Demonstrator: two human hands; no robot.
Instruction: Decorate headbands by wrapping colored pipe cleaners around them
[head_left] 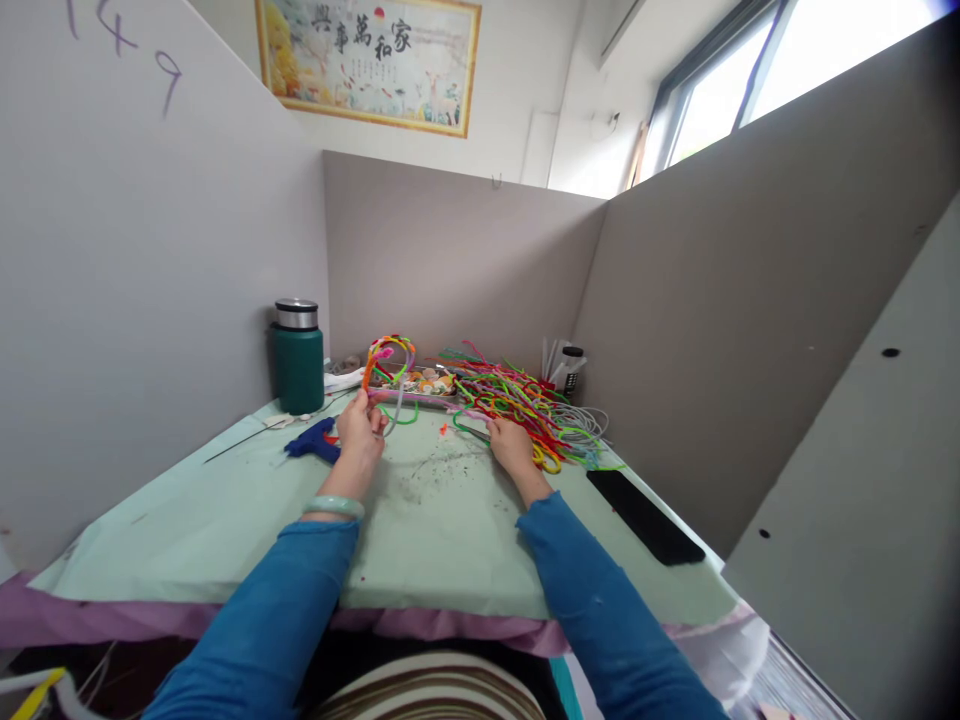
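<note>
My left hand point(360, 430) is closed on a loop of coloured pipe cleaners point(409, 350), twisted in orange, yellow, green, red and pink and raised above the table. A grey strand hangs down beside these fingers. From the left hand a pink pipe cleaner point(427, 402) runs across to my right hand point(511, 446), whose fingers are pinched on its far end. A thin dark, pointed tool point(472, 432) shows by the right fingertips; whether that hand holds it I cannot tell. Just left of my left hand lies a blue glue gun point(315, 440).
A heap of pipe cleaners point(517, 395) spreads at the back right, behind my right hand. A tray point(420, 399) of small pieces stands at the back. A green flask point(298, 360) is at left, a black flat object point(645, 518) at right. Grey partitions point(465, 250) enclose the table.
</note>
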